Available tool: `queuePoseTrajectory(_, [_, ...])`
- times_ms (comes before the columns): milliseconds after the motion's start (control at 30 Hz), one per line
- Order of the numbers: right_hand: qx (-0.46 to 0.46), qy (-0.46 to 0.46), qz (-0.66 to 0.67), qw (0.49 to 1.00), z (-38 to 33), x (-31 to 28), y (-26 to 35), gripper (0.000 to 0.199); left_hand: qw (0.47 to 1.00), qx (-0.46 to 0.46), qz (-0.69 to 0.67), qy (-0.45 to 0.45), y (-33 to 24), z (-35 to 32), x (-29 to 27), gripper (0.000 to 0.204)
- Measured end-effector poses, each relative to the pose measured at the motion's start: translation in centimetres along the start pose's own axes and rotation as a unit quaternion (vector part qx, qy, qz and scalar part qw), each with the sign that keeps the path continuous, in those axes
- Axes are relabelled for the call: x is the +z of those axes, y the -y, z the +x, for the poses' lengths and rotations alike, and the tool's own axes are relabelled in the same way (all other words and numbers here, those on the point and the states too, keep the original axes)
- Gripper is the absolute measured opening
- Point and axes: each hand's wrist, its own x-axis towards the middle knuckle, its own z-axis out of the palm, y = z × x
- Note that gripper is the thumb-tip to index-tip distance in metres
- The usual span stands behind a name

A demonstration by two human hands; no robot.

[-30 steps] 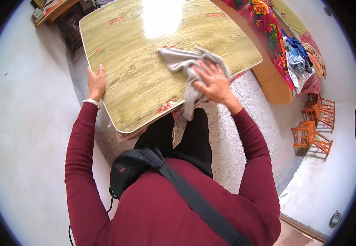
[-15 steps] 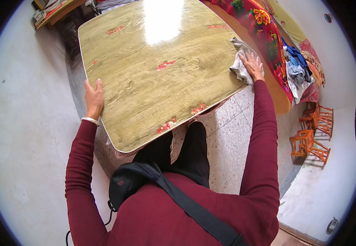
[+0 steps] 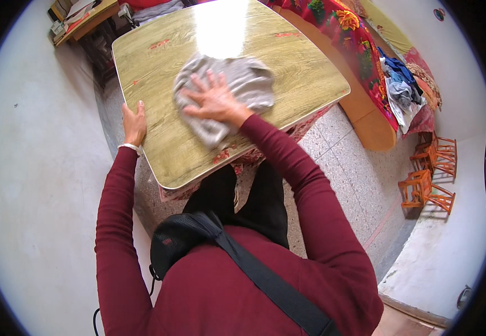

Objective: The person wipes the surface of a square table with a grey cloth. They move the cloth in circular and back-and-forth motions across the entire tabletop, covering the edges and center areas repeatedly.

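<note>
A grey cloth (image 3: 240, 84) lies spread on a yellow-green wood-grain table (image 3: 299, 73). My right hand (image 3: 214, 101) presses flat on the cloth near the table's middle, fingers spread. At the table's left edge, my left hand (image 3: 134, 123) rests with its fingers over the rim; a pale band sits on that wrist. Both arms wear dark red sleeves. A black bag with a strap (image 3: 184, 241) hangs across my chest.
A bed or bench with a red flowered cover (image 3: 360, 39) and a pile of clothes (image 3: 402, 92) stands to the right. Two small orange stools (image 3: 430, 179) stand on the speckled floor. A low shelf (image 3: 80, 22) sits at the far left, with a pale wall on the left.
My right hand has swept the cloth from the table's far right edge back to its middle, where the cloth now lies spread wider. The left hand stays on the left rim.
</note>
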Motion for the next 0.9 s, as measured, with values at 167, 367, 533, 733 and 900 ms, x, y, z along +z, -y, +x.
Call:
queuePoseTrajectory(167, [-0.109,-0.08,0.023,0.991,-6.2,-0.8,4.8,0.063,0.999,-0.014,-0.033,0.024,0.2,0.2,-0.2,0.043])
queuePoseTrajectory(367, [0.018,-0.043,0.005,0.999,-14.9,-3.5,-3.5,0.072,1.0,-0.008,-0.021,0.017,0.4,0.0,0.0,0.044])
queuePoseTrajectory(533, [0.243,-0.04,-0.043,0.968,-17.3,-3.9,-16.7,0.075,0.999,-0.011,-0.037,0.019,0.2,-0.2,0.0,0.046])
queuePoseTrajectory(733, [0.369,-0.041,-0.087,0.924,-14.3,-3.0,-31.8,0.071,0.998,-0.029,-0.025,0.04,-1.3,-0.5,-0.5,0.049])
queuePoseTrajectory(900, [0.452,-0.029,-0.028,0.891,-7.3,-1.9,-35.5,0.076,0.997,-0.072,-0.009,0.026,-3.0,-1.1,-1.0,0.05])
